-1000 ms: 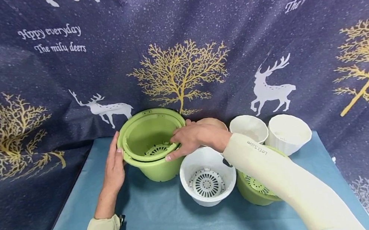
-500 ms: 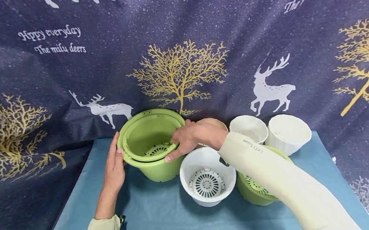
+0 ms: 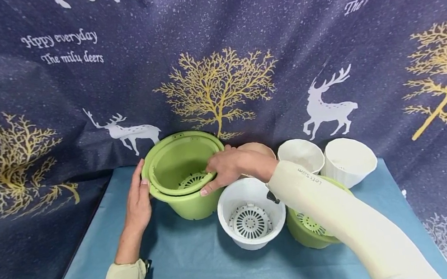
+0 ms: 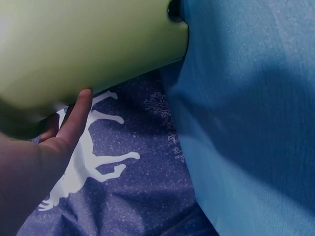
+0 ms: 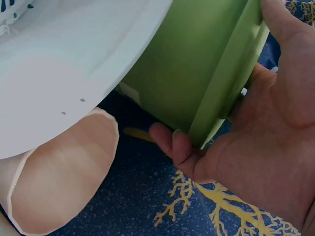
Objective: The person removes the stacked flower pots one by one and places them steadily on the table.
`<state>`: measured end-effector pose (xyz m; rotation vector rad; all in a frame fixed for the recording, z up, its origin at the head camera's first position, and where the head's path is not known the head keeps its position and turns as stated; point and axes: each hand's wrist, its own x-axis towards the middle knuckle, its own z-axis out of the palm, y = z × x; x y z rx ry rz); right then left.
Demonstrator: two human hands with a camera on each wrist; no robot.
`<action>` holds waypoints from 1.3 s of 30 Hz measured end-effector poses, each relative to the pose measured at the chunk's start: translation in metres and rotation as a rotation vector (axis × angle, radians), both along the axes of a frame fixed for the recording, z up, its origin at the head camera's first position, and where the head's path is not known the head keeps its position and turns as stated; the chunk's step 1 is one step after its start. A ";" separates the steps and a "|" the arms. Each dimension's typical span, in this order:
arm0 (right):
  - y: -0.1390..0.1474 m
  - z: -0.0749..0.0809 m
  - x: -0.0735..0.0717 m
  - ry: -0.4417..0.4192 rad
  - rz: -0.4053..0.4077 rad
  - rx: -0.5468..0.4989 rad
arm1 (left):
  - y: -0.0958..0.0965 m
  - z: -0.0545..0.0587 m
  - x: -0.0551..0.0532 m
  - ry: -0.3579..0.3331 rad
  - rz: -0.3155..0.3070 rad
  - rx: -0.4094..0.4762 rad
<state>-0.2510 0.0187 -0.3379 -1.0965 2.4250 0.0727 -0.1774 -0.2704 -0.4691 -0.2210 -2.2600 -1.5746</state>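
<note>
A green plastic flowerpot (image 3: 191, 208) stands at the back left of the table, a second green pot (image 3: 173, 167) nested inside it. Along the front, a dark gap shows between their rims. My left hand (image 3: 138, 205) lies against the outer pot's left side, fingers fairly straight, thumb at the rim; in the left wrist view a fingertip touches the pot wall (image 4: 98, 44). My right hand (image 3: 228, 168) grips the right rims, some fingers inside and the thumb outside. In the right wrist view, other fingers (image 5: 179, 147) curl under the green rim (image 5: 216, 88).
A white pot (image 3: 254, 241) with a slotted base stands beside the green pair. Another green pot (image 3: 305, 235) is partly under my right forearm. Behind are a pinkish pot (image 5: 69, 172) and two white fluted pots (image 3: 296, 150). A patterned cloth (image 3: 212, 31) hangs behind the blue table (image 3: 204, 269).
Both hands stay at the green pots, which keep their place. My right forearm shifts only very slightly.
</note>
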 end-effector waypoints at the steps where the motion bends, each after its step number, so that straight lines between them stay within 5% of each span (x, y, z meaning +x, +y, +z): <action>1: 0.000 0.000 0.000 -0.002 0.001 0.001 | 0.000 0.000 0.000 -0.001 0.004 -0.005; 11: 0.004 0.003 0.001 -0.014 0.016 -0.040 | 0.003 0.002 0.000 -0.013 0.008 -0.008; 23: 0.014 0.000 -0.002 0.037 0.159 -0.129 | 0.001 0.004 0.002 -0.007 0.045 -0.044; 39: 0.014 0.002 -0.001 0.061 0.152 -0.093 | 0.007 0.006 0.000 -0.034 0.151 -0.126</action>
